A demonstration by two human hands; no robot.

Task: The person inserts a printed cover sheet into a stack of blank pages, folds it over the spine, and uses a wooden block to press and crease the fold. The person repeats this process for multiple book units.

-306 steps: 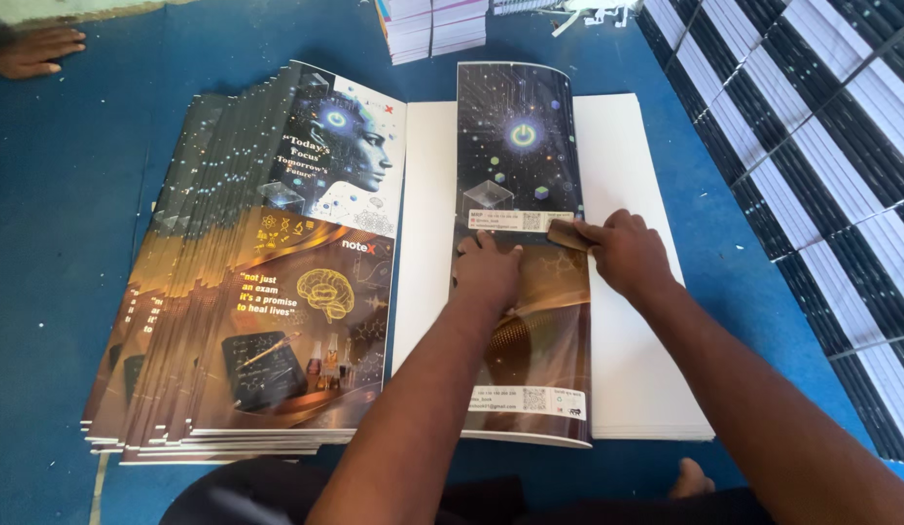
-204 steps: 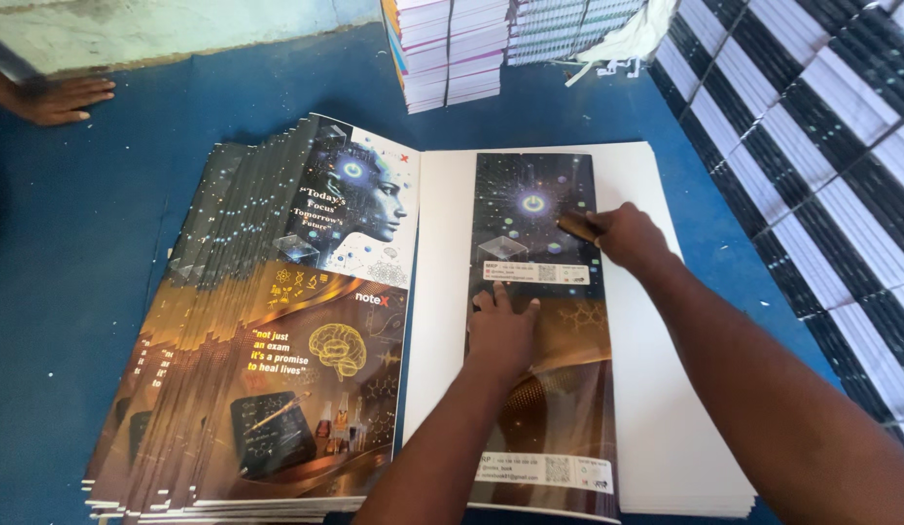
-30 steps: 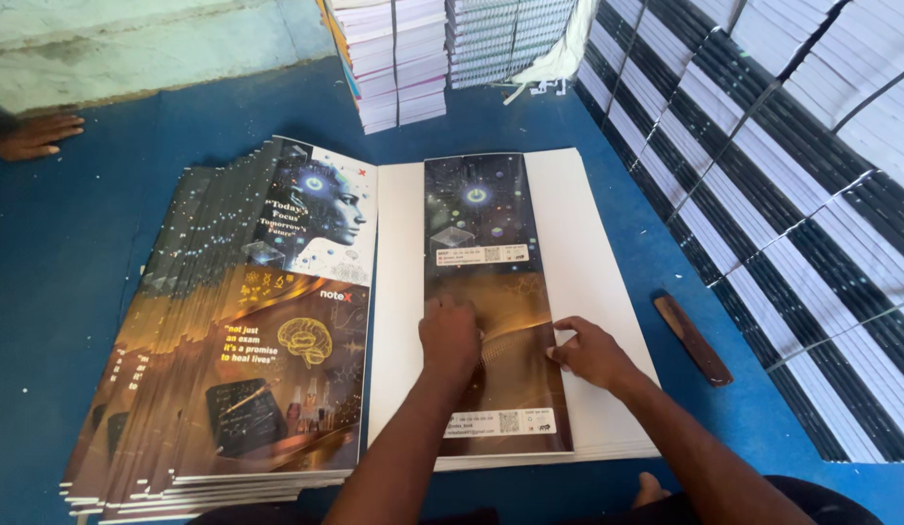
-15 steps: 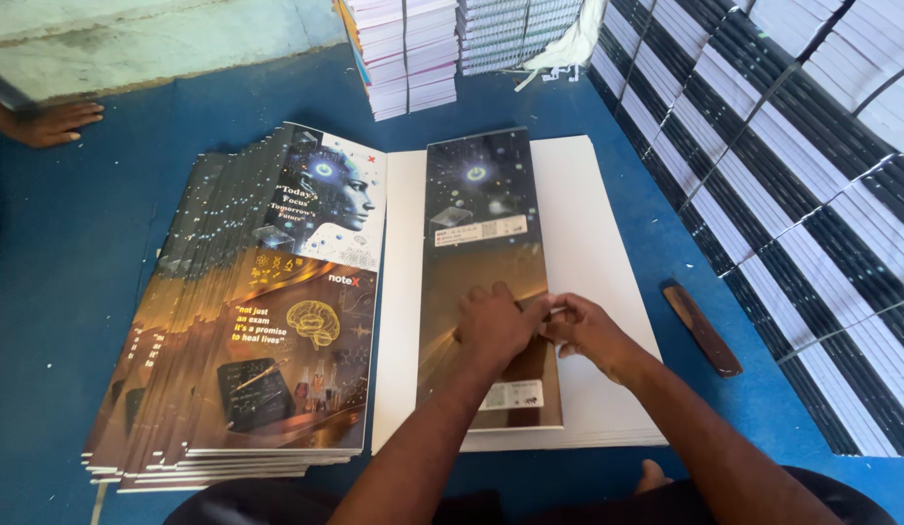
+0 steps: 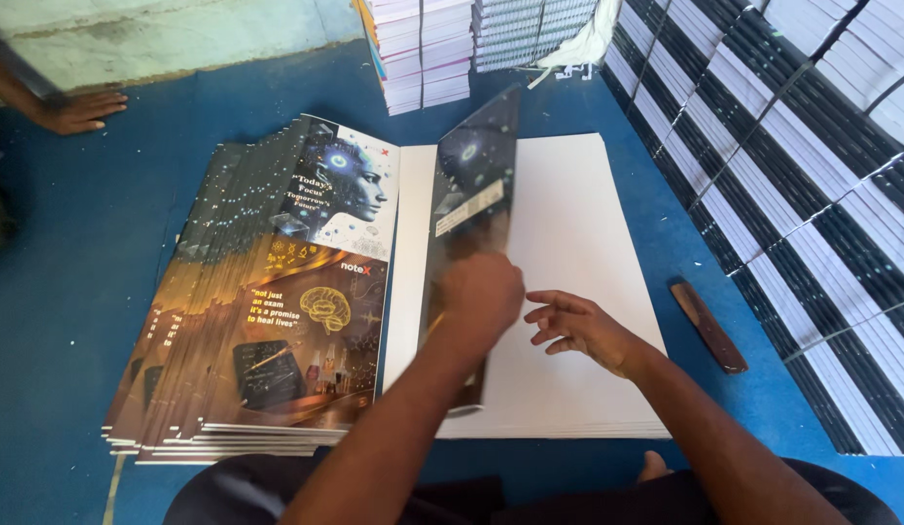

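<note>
My left hand [image 5: 481, 295] grips a folded dark printed cover sheet [image 5: 469, 199] and holds it tilted up on its edge, over the left part of a stack of white sheets [image 5: 568, 224]. My right hand [image 5: 578, 326] hovers open just above the white stack, fingers apart, holding nothing. To the left lies a fanned pile of folded printed covers [image 5: 267, 311] with a face and brain artwork.
A brown wooden stick [image 5: 707, 326] lies on the blue floor [image 5: 82, 224] right of the white stack. Bundles of black-and-white notebooks [image 5: 812, 146] line the right side, more stacks [image 5: 423, 49] at the back. Another person's hand [image 5: 77, 110] rests on the floor, top left.
The cover lay flat under both hands; now my left hand has lifted it up toward the left pile, and my right hand has let go of it.
</note>
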